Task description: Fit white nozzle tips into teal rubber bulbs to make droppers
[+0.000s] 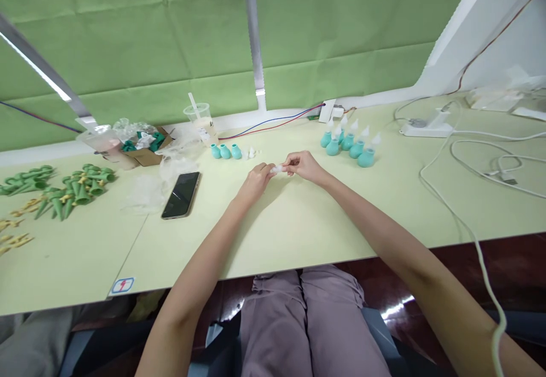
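A small white translucent nozzle-like piece [277, 169] is pinched between my two hands above the table. The fingers of my left hand [257, 181] are closed on its left end, and those of my right hand [302, 166] on its right end. Beyond my left hand stand three teal bulbs [224, 151] with open tops, and beside them lie several small white pieces [251, 153]. To the right of my right hand, several teal bulbs [357, 148] stand upright with white pointed tips on them.
A phone [181, 195] and plastic bags [147, 192] lie left of my arm. Drink cups [202, 124], a cardboard box [149, 152] and green cone-shaped parts [79, 186] are farther left. A power strip [429, 128] and white cables [443, 195] are at right.
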The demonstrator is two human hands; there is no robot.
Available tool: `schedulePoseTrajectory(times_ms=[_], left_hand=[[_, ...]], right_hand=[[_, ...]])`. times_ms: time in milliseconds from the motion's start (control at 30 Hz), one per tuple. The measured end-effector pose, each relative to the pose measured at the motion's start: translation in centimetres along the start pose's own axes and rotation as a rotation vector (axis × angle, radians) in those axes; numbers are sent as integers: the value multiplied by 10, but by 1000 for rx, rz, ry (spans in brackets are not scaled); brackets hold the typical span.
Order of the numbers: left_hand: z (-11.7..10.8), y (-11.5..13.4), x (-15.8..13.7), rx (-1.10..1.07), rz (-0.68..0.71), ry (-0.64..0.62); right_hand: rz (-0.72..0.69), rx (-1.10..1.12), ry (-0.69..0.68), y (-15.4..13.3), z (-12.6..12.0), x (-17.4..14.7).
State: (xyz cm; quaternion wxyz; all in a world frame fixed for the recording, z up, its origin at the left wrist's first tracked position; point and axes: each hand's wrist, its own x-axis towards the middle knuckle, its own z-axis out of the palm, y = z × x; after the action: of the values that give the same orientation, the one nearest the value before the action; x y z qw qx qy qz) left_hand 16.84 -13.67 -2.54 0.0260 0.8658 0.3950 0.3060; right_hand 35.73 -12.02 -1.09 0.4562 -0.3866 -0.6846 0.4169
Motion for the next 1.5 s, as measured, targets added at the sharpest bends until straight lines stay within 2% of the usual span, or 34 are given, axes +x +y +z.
schedulePoseTrajectory(times_ms=[133, 267, 467, 600, 833, 1033, 1133, 1200, 1267, 1333, 1400, 1500], left_hand=[[-1, 1, -1, 71, 38, -28], [0, 1, -1, 123, 55, -30], [4, -3, -2, 116, 52, -10], [7, -4, -3, 115, 44, -8], [12, -8, -1, 70, 19, 33], [7, -13, -3, 20, -26, -15], [0, -37, -3, 45, -145, 158], [-7, -64, -3, 74, -323, 369], [-17, -94, -5, 102, -588, 540], [-28, -122, -6, 114, -791, 553], [-38, -144, -6, 103, -845, 462], [-45, -166, -1, 95, -832, 386]], right_hand=[[-20, -20, -29, 4, 0, -1], [13, 16, 11, 6, 4, -1], [23, 23, 30, 13, 7, 0], [-6, 47, -14, 25, 7, 0], [110, 246, -124, 28, 10, -3], [159, 281, -84, 33, 8, -1], [207, 329, -21, 35, 7, 0], [240, 362, 0, 35, 7, 1], [251, 392, -4, 35, 7, 2], [251, 410, -9, 36, 7, 3], [256, 414, -16, 36, 7, 4], [267, 404, -29, 38, 8, 5]])
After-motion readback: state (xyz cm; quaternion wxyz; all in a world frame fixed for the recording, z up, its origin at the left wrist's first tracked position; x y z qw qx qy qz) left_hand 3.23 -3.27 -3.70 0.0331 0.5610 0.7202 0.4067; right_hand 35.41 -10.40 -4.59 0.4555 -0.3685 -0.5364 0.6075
